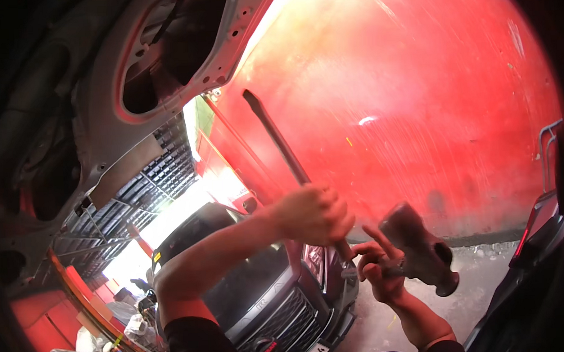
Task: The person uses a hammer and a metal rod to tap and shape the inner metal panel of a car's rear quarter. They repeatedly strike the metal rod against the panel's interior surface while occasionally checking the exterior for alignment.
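Note:
A long dark metal bar [281,145] with a flattened, chisel-like upper end slants up and left through my left hand [314,215]. The fingers are wrapped tightly round its lower part, and its butt end sticks out below the fist. To the right and slightly lower, my right hand [383,262] grips a hammer [418,246] close behind its heavy, worn head. One finger stretches up beside the head. Most of the hammer's handle is hidden. The right fingertips are close to the bar's lower end; whether they touch it I cannot tell.
A raised vehicle panel [107,138] with large cutouts hangs over the upper left. Beyond my left arm stands a dark car [261,294]. A red wall [416,109] rises ahead; another dark vehicle [527,260] is at right. Bagged clutter [138,330] lies lower left.

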`<state>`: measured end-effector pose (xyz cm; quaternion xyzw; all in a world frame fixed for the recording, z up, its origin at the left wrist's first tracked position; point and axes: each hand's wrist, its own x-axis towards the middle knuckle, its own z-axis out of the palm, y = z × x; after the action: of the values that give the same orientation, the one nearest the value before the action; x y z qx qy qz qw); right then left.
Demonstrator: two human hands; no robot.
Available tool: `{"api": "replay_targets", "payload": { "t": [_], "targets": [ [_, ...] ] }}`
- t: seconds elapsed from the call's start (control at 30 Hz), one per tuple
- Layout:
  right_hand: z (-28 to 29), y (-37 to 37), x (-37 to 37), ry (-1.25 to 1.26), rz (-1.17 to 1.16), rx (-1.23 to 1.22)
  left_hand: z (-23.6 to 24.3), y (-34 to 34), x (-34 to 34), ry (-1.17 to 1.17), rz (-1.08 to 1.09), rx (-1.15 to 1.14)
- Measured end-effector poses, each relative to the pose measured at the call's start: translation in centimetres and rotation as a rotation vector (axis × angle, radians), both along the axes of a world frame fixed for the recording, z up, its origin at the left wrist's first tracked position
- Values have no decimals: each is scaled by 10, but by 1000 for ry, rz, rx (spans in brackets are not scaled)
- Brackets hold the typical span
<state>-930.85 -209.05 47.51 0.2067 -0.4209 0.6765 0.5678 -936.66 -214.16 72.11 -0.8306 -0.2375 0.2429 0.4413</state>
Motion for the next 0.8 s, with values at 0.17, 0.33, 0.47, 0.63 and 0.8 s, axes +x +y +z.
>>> {"api": "replay_targets", "payload": {
  "t": [0.17,0.33,0.47,0.63,0.8],
  "targets": [
    [-39,-15,0,-259,-119,1,-62,31,-34,-225,186,-253],
    [-53,-25,-17,-214,-143,-303,-113,38,-51,-175,316,-361],
    [-56,-20,-17,-305,-274,-355,-149,48,-69,-248,261,-360],
    [-67,-15,-19,-376,-305,-496,-186,75,-112,-461,164,-582],
    [-89,-26,-84,-483,-412,-629,-253,112,-193,-438,-82,-716]
  ]
}}
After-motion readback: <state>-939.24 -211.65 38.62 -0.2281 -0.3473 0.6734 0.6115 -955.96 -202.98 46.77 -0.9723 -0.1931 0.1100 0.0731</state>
